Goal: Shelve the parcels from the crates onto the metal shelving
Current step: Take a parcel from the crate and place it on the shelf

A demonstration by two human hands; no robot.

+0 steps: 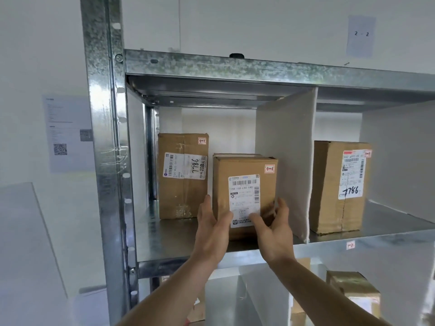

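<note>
A brown cardboard parcel (244, 170) with a white shipping label stands upright on the metal shelf (164, 241), near its front edge. My left hand (211, 229) lies against the parcel's lower left side, fingers straight along the side face and thumb on the front. My right hand (274, 229) is at the lower right corner, thumb over the label and fingers loosely spread beside the right face. A taller parcel (182, 175) marked 7786 stands behind it to the left. No crate is in view.
A white divider board (284, 161) stands just right of the parcel; beyond it another parcel (339, 184) marked 7786. The steel upright (106, 137) bounds the bay on the left. More parcels (353, 290) sit on the shelf below. A paper sign (360, 35) reads 2-2.
</note>
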